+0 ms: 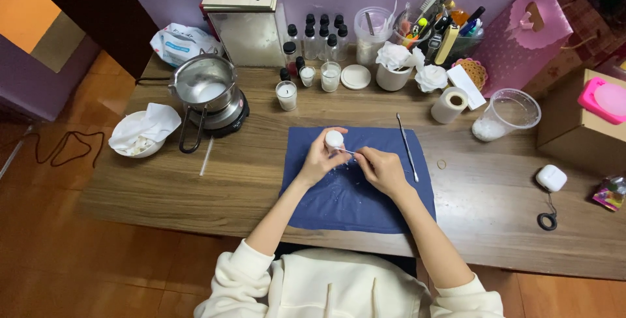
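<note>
- Hands meet over the blue cloth [352,194]: the left hand [319,159] curls its fingers around a small white candle [334,138], and the right hand [380,169] pinches a thin metal pick [345,151] against it.
- Judged step: trimming or scraping the candle; next calls for steady, light strokes.
- Farther off, a long metal spatula [407,146] lies at the cloth's right edge, and a melting pot [203,83] sits on its burner.

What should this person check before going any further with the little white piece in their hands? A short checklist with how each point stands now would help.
1. Left hand grips the small white piece: ok.
2. Right hand holds the thin tool with its tip at the piece: ok.
3. Work sits over the blue cloth, so crumbs land there: ok.
4. Metal spatula lies within reach on the cloth: ok.
5. Pot on the small burner is off: cannot tell.
</note>
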